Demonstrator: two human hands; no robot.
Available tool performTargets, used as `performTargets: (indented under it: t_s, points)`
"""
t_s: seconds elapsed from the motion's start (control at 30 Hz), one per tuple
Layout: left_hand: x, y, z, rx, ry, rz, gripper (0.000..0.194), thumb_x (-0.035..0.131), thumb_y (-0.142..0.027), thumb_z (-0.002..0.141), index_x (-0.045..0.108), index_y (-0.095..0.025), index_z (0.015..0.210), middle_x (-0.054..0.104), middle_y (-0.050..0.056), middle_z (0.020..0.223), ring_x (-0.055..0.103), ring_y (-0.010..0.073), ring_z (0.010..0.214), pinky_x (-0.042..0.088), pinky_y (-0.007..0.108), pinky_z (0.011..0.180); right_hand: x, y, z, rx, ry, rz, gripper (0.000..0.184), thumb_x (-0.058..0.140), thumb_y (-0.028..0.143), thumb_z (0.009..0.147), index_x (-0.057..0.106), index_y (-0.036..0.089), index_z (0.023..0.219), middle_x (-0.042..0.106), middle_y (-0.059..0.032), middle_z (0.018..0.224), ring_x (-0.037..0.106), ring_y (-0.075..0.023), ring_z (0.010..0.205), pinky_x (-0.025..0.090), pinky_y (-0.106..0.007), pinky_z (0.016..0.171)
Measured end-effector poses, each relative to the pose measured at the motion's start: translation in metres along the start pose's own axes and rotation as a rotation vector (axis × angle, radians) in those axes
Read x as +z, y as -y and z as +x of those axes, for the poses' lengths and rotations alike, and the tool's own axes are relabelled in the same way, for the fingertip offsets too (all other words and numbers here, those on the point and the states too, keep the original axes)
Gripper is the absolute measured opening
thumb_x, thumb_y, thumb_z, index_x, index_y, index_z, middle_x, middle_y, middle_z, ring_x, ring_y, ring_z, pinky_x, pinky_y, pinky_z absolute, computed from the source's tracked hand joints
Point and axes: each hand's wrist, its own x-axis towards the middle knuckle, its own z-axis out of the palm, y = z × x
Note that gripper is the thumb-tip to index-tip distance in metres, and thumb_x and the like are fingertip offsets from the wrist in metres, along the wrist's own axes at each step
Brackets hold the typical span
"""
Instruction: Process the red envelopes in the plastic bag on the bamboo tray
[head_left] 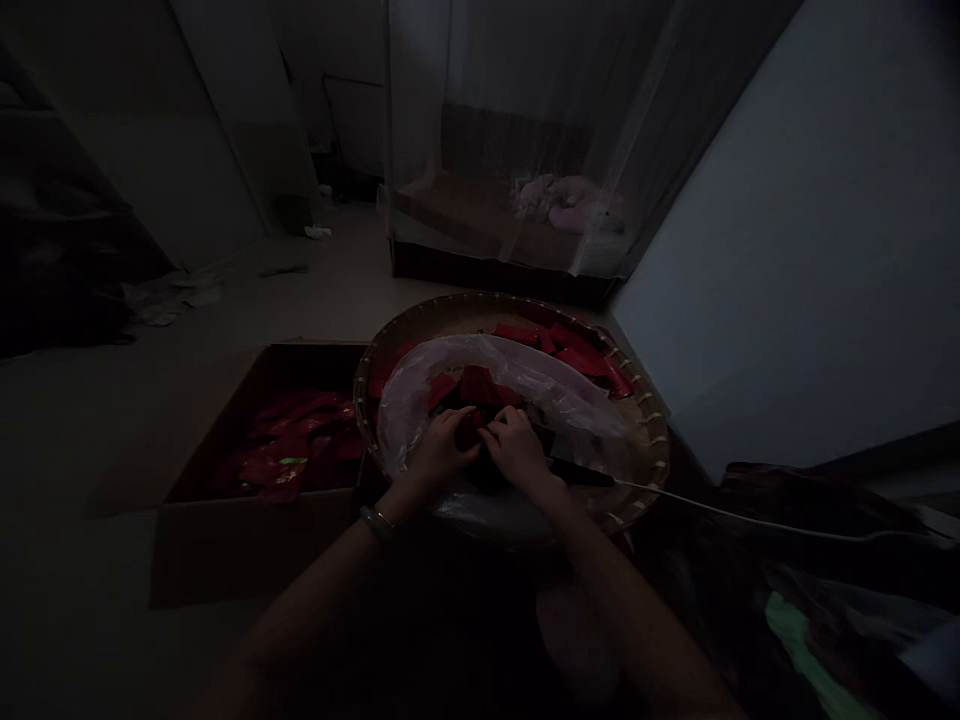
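The room is very dark. My left hand (441, 447) and my right hand (516, 446) meet over a round woven basket (645, 420), both with fingers curled around a small red packet (471, 428). A clear plastic bag (559, 392) with red packets inside lies in the basket right behind my hands. More red packets (570, 350) lie along the basket's far side. A bracelet sits on my left wrist.
A cardboard box (225, 540) holding several red packets stands left of the basket. A white cable (750, 518) runs right from the basket. A netted bed frame (517, 200) stands behind, a wall on the right, and dark clutter at lower right.
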Motion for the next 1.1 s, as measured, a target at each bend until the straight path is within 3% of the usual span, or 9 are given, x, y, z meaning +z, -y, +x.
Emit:
performTargets:
  t_s: [0.1,0.2,0.33,0.43,0.53,0.7,0.83,0.93,1.1]
  points:
    - [0.0,0.003,0.0,-0.059,0.042,-0.031,0.06,0.07,-0.022,0.065,0.051,-0.015,0.123,0.061,0.012,0.114,0.056,0.0249,0.103,0.045,0.041,0.09,-0.006,-0.015,0.002,0.021,-0.027,0.168,0.025,0.048,0.023,0.088,0.062,0.017,0.067,0.053,-0.006,0.082,0.051,-0.0173,0.079,0.044,-0.032,0.079]
    - [-0.002,0.008,0.001,-0.173,0.19,-0.234,0.06,0.072,-0.026,0.064,0.054,-0.015,0.12,0.064,0.011,0.112,0.06,0.0243,0.1,0.047,0.039,0.087,-0.024,-0.029,0.002,0.008,-0.048,0.307,0.029,0.044,0.025,0.09,0.059,0.017,0.067,0.054,-0.0044,0.084,0.053,-0.0148,0.078,0.043,-0.029,0.076]
    - [-0.006,0.009,0.001,-0.319,0.359,-0.496,0.049,0.073,-0.027,0.064,0.062,-0.014,0.11,0.07,0.006,0.095,0.064,0.0211,0.087,0.05,0.032,0.078,-0.045,-0.035,-0.003,-0.004,0.098,0.376,0.027,0.049,0.032,0.088,0.062,0.017,0.07,0.06,-0.0034,0.085,0.056,-0.0138,0.077,0.044,-0.026,0.073]
    - [-0.01,0.005,0.0,-0.37,0.379,-0.536,0.047,0.075,-0.026,0.061,0.065,-0.013,0.105,0.071,0.005,0.09,0.065,0.02,0.081,0.05,0.03,0.074,-0.05,-0.035,-0.007,0.048,0.218,0.44,0.02,0.062,0.035,0.079,0.067,0.018,0.088,0.066,-0.0033,0.089,0.06,-0.0167,0.08,0.046,-0.028,0.075]
    - [-0.012,-0.001,-0.001,-0.375,0.421,-0.571,0.045,0.074,-0.024,0.061,0.065,-0.013,0.104,0.071,0.005,0.089,0.065,0.019,0.08,0.049,0.03,0.075,-0.048,-0.037,-0.009,0.032,0.265,0.478,0.023,0.061,0.032,0.08,0.067,0.021,0.1,0.067,-0.0037,0.096,0.061,-0.0187,0.087,0.046,-0.031,0.08]
    - [-0.014,-0.012,0.002,-0.37,0.495,-0.682,0.049,0.073,-0.026,0.065,0.062,-0.015,0.111,0.069,0.005,0.098,0.063,0.0179,0.086,0.048,0.027,0.076,-0.043,-0.037,-0.01,-0.022,0.267,0.425,0.021,0.059,0.028,0.083,0.068,0.019,0.1,0.064,-0.0053,0.098,0.059,-0.018,0.089,0.046,-0.031,0.082]
    - [-0.012,-0.015,0.002,-0.442,0.574,-0.715,0.045,0.073,-0.03,0.064,0.064,-0.012,0.104,0.068,0.003,0.086,0.061,0.0147,0.073,0.045,0.022,0.064,-0.039,-0.028,-0.011,-0.091,0.298,0.361,0.017,0.061,0.026,0.081,0.071,0.017,0.092,0.061,-0.0066,0.097,0.059,-0.0166,0.086,0.046,-0.028,0.079]
    - [-0.012,-0.013,0.0,-0.467,0.549,-0.69,0.04,0.073,-0.031,0.063,0.065,-0.011,0.096,0.067,0.001,0.078,0.058,0.0133,0.067,0.044,0.022,0.061,-0.043,-0.024,-0.011,-0.113,0.259,0.378,0.016,0.06,0.027,0.082,0.071,0.017,0.082,0.062,-0.0066,0.096,0.059,-0.0163,0.086,0.045,-0.027,0.077]
    - [-0.012,-0.014,0.0,-0.491,0.49,-0.679,0.04,0.072,-0.029,0.063,0.064,-0.01,0.096,0.064,-0.001,0.074,0.056,0.012,0.064,0.043,0.021,0.06,-0.051,-0.023,-0.011,-0.076,0.115,0.518,0.03,0.045,0.03,0.09,0.07,0.018,0.079,0.068,-0.0057,0.093,0.062,-0.0163,0.084,0.046,-0.027,0.074]
